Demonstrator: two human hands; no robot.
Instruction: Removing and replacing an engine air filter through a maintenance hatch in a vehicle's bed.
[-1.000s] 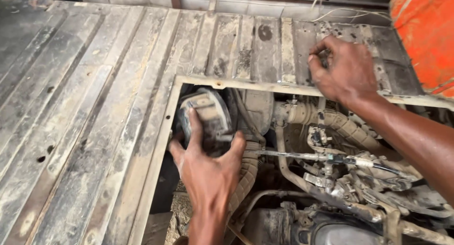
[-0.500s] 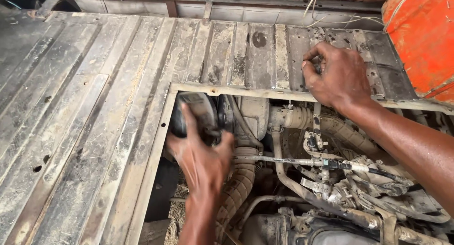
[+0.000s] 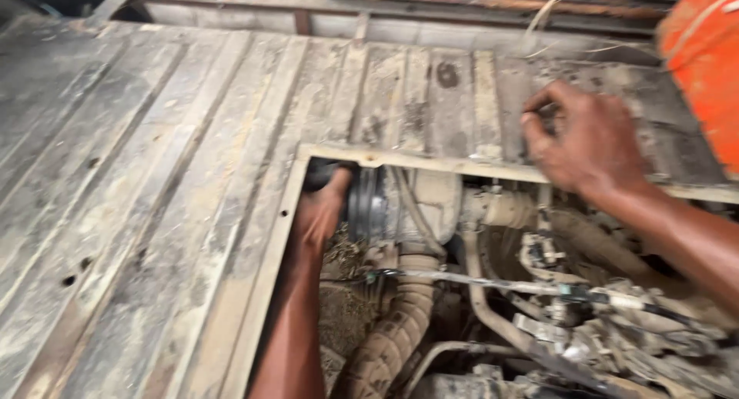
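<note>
**Both hands at the engine hatch**

Left hand [image 3: 319, 214] reaches down through the hatch [image 3: 308, 156], a rectangular opening cut in the ribbed metal floor [image 3: 154, 176]. It sits at the top left corner of the opening, pressed against the left side of a dark round pulley [image 3: 368, 206]. Fingers reach up toward the corner, under the floor edge. Whether they close on anything: cannot tell, the fingertips are hidden and the frame is blurred. Forearm runs straight down along the left edge of the hatch and out of the bottom of the view.

Pulley is fixed to the left end of a pale, dusty housing [image 3: 431, 206] just below the top edge of the hatch.

Right hand [image 3: 589, 141] rests on the floor just above the hatch's top edge, right of centre. Fingers curled in, thumb and forefinger close together near a small dark thing at the floor; what it is cannot be made out, nor whether it is gripped.

Below the pulley, a ribbed hose [image 3: 396, 330] curves down. A thin rod [image 3: 493, 279] runs across the opening to the right, over a tangle of dirty linkage [image 3: 616, 322].

Orange container [image 3: 704, 52] stands at the top right corner, near the right hand but apart from it.
</note>
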